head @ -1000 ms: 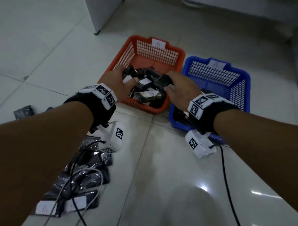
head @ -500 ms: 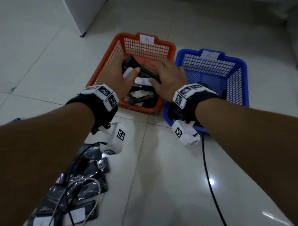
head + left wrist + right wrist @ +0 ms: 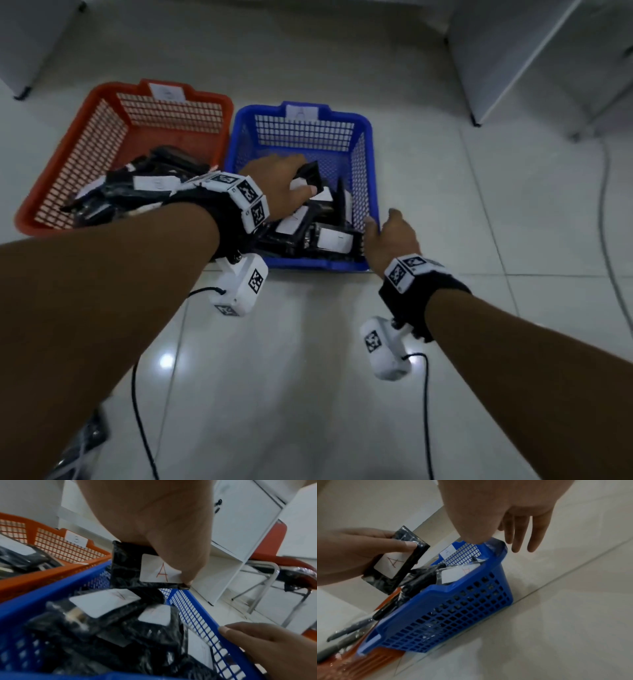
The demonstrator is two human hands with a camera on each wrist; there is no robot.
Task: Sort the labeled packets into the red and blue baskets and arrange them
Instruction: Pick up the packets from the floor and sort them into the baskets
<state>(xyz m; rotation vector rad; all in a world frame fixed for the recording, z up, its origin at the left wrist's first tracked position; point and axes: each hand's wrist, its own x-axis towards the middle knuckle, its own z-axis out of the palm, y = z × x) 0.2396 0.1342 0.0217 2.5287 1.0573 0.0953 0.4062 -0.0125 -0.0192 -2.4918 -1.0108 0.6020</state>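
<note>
Head view: left hand (image 3: 279, 183) is over the blue basket (image 3: 366, 164), pinching a black packet (image 3: 130, 568) with a red "A" label between thumb and fingers. Right hand (image 3: 394, 236) sits at that basket's right wall, fingers straight, thumb touching the rim I think. Red basket (image 3: 68, 150), left of both hands, has its own packet pile.

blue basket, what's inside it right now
The blue basket holds a pile of black packets with white labels; the readable ones say A. The left hand holds another A packet above them. Lower packets and the floor are covered.
</note>
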